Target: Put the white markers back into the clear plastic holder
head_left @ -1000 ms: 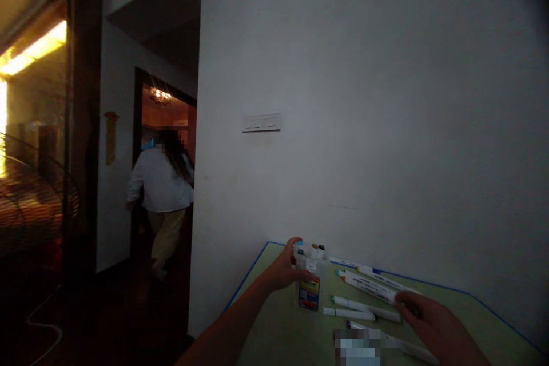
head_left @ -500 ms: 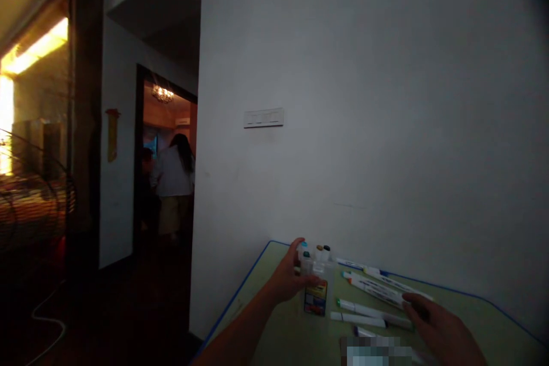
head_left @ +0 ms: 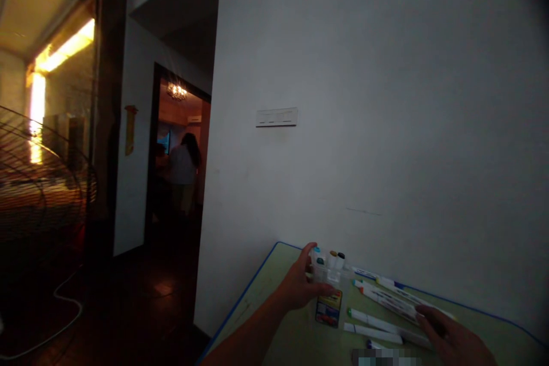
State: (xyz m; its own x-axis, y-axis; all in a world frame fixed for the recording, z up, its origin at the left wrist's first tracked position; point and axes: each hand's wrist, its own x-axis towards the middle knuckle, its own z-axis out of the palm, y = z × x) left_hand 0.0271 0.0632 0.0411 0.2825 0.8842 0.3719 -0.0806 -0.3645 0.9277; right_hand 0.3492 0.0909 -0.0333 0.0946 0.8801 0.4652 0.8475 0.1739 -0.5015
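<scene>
My left hand (head_left: pixel 302 283) is wrapped round a clear plastic box (head_left: pixel 337 277), with thumb and fingers on its near and left sides. The box stands upright and has a colourful label (head_left: pixel 329 310) on its front. Several markers (head_left: pixel 340 261) stand in it, caps up. At the right, my right hand (head_left: pixel 454 334) has its fingertips closed on the near end of a white marker (head_left: pixel 388 300) lying on the green table (head_left: pixel 261 291); its thumb is partly hidden. Nearby lie a green-tipped marker (head_left: pixel 373 319) and another white marker (head_left: pixel 373 333).
More markers lie along the table's blue back edge (head_left: pixel 467 306), against the wall. A blurred-out patch (head_left: pixel 386 357) covers something at the bottom. At left are a wire fan guard (head_left: pixel 47 183), a white cable (head_left: pixel 68 297) and a doorway with a person (head_left: pixel 184 166) beyond.
The whole view has shifted, so the table and both hands appear slightly farther right and lower. Both hands keep nearly the same places at the box and the marker.
</scene>
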